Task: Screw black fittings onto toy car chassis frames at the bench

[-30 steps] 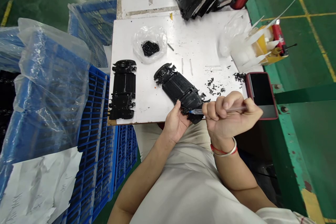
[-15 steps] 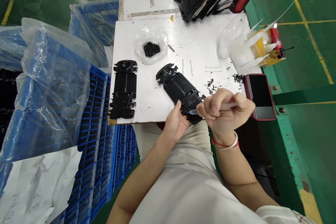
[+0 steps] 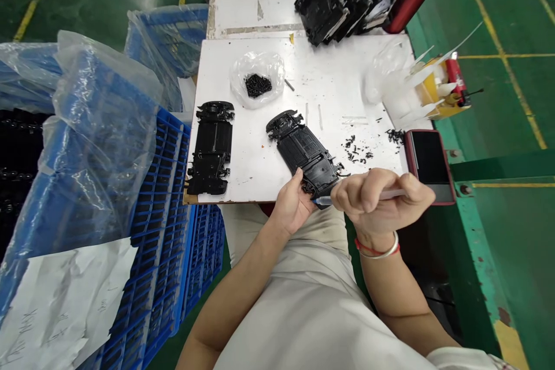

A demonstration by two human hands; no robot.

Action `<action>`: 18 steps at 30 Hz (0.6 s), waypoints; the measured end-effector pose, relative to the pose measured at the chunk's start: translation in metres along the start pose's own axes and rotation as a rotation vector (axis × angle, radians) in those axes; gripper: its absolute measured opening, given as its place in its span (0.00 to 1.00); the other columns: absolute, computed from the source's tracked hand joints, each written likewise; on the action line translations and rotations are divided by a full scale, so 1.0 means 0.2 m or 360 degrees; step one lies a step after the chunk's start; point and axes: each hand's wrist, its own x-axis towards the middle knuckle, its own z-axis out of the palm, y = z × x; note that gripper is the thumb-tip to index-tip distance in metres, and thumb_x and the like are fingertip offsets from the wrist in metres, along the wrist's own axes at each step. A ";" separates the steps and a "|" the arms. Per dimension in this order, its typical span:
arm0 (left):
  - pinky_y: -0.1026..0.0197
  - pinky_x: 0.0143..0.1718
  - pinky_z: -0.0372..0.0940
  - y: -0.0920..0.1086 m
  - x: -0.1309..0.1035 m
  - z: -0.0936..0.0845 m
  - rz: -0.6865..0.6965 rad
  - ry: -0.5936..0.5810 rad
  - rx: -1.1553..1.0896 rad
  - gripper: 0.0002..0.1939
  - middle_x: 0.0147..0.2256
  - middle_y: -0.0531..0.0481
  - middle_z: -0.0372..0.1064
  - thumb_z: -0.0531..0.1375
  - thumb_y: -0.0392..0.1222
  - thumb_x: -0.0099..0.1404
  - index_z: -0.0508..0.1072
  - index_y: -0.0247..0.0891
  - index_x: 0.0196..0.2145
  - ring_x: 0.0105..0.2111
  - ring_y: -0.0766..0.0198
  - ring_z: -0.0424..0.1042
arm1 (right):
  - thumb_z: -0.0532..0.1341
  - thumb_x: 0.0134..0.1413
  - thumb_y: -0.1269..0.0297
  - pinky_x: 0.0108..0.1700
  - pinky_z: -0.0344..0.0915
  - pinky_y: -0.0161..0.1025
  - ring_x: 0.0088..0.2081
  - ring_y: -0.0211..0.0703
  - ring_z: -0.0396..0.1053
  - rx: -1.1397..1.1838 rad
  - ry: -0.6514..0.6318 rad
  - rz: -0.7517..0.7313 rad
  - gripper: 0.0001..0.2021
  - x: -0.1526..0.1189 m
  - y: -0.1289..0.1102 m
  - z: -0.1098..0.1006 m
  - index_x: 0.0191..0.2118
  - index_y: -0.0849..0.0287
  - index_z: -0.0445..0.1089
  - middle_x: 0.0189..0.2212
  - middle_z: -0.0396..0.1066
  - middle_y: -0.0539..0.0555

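A black model car chassis (image 3: 306, 150) lies slanted on the white table, its near end reaching past the front edge. My left hand (image 3: 292, 203) grips that near end, thumb on top and fingers underneath. Over the same end, my right hand (image 3: 377, 199) is closed round a slim, clear pen-like tool with a bluish tip (image 3: 323, 200). The tip is at the chassis's near edge; whether it touches cannot be made out. A second black chassis (image 3: 212, 147) lies to the left, lengthwise to me.
Behind are a plastic bag of small black parts (image 3: 258, 85) and stacked black chassis (image 3: 329, 0). Loose black bits (image 3: 358, 150), a phone (image 3: 429, 159) and a yellow box with white nozzles (image 3: 436, 78) are on the right. Blue crates (image 3: 165, 162) stand left.
My right hand has shifted slightly right and towards me with the tool, whose tip is now nearer the chassis's front edge. The left hand keeps its hold; the view has shifted a little.
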 end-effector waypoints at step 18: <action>0.49 0.55 0.66 -0.04 -0.22 -0.13 0.0362 0.0032 0.0402 0.35 0.57 0.38 0.65 0.65 0.48 0.60 0.57 0.39 0.61 0.58 0.50 0.65 | 0.49 0.61 0.49 0.34 0.63 0.38 0.26 0.38 0.64 -0.0892 0.1330 -0.1162 0.21 0.43 -0.59 -0.49 0.26 0.58 0.67 0.24 0.63 0.49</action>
